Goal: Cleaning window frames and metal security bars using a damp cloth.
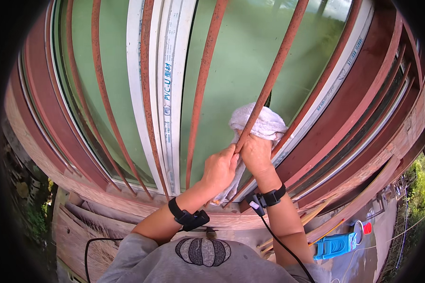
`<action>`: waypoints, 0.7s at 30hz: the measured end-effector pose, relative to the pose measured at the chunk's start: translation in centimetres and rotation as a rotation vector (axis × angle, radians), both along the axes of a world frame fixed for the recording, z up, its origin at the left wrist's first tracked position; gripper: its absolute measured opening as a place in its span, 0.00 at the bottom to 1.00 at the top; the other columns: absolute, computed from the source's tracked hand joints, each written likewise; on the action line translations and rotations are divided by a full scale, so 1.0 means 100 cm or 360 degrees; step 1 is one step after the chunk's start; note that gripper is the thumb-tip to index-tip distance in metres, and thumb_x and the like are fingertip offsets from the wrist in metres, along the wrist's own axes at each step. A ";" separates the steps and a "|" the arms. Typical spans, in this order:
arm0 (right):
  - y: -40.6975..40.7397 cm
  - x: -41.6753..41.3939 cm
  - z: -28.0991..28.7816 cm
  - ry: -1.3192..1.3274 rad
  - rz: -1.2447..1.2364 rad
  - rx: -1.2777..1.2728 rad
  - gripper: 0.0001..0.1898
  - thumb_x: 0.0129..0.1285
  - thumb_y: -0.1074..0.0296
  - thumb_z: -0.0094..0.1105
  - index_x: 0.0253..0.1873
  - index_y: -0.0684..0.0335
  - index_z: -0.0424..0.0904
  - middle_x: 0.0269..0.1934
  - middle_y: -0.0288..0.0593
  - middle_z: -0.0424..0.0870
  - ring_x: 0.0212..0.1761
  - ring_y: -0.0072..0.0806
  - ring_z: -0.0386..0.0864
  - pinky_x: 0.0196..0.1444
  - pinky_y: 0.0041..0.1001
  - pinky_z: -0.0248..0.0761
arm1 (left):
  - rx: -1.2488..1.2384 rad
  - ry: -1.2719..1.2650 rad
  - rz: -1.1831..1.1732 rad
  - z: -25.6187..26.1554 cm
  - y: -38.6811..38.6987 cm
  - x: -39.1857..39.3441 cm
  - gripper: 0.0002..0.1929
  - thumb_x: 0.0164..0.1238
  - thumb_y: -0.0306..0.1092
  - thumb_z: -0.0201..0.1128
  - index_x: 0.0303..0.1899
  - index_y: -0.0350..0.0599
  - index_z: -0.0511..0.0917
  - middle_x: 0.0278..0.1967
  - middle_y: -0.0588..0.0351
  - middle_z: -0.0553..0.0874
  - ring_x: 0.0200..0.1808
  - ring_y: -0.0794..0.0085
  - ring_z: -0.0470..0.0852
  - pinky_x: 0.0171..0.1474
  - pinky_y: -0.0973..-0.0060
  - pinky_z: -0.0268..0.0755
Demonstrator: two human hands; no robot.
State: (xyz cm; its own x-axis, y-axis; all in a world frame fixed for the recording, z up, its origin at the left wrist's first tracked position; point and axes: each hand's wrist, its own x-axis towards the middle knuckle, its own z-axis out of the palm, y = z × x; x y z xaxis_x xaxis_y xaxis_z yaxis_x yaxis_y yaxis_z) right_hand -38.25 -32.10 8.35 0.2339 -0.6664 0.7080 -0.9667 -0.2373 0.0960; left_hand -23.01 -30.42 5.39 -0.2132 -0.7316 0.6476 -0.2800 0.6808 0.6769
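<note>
My right hand (256, 152) reaches between two rusty red bars and holds a bunched white towel (265, 120) against the green-tinted window pane (233, 70). A loose length of the towel hangs below that hand, behind the bars. My left hand (220, 166) is closed around the lower part of a painted metal bar (269, 85), just left of my right hand. Both wrists wear black straps with small black devices and cables.
White PVC window frame (175, 88) stands left of the pane, behind further bars. A brick sill (233, 220) runs below. A blue plastic object (335, 246), a red-lidded container and wooden poles lie at the lower right. Boards lie at the lower left.
</note>
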 end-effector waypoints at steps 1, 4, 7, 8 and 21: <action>0.004 -0.001 -0.007 0.0067 0.0005 0.0021 0.12 0.57 0.66 0.60 0.45 0.60 0.86 0.44 0.46 0.86 0.49 0.45 0.83 0.50 0.43 0.74 | 0.0021 0.0008 -0.0021 0.000 -0.001 -0.001 0.11 0.71 0.26 0.63 0.51 0.37 0.81 0.36 0.37 0.86 0.36 0.41 0.86 0.37 0.57 0.77; 0.003 0.001 -0.021 0.0271 0.0049 -0.0228 0.13 0.59 0.66 0.58 0.48 0.58 0.85 0.46 0.46 0.87 0.52 0.44 0.83 0.52 0.42 0.74 | -0.0105 0.0067 -0.0013 -0.005 -0.004 -0.002 0.10 0.71 0.26 0.63 0.51 0.38 0.81 0.35 0.38 0.86 0.34 0.42 0.86 0.36 0.59 0.77; 0.008 0.002 -0.034 -0.0079 0.0041 -0.0052 0.13 0.62 0.64 0.58 0.50 0.57 0.84 0.45 0.45 0.87 0.51 0.42 0.83 0.54 0.43 0.74 | -0.0078 0.0006 0.0033 -0.004 0.000 -0.006 0.09 0.71 0.26 0.63 0.50 0.38 0.81 0.35 0.39 0.86 0.34 0.43 0.86 0.36 0.60 0.77; 0.008 0.003 -0.034 -0.0093 0.0022 -0.0055 0.13 0.62 0.64 0.58 0.50 0.57 0.84 0.45 0.45 0.87 0.51 0.42 0.83 0.54 0.43 0.74 | -0.0081 -0.0008 0.0014 -0.002 0.000 -0.006 0.09 0.71 0.26 0.63 0.50 0.38 0.81 0.35 0.39 0.86 0.34 0.43 0.86 0.36 0.60 0.77; 0.015 0.013 -0.114 -0.0593 0.0062 -0.0088 0.14 0.60 0.72 0.62 0.52 0.60 0.83 0.40 0.49 0.84 0.38 0.51 0.84 0.39 0.44 0.78 | -0.0324 -0.0257 0.0304 -0.001 0.002 -0.010 0.10 0.70 0.36 0.64 0.44 0.39 0.83 0.35 0.43 0.86 0.35 0.44 0.85 0.37 0.53 0.77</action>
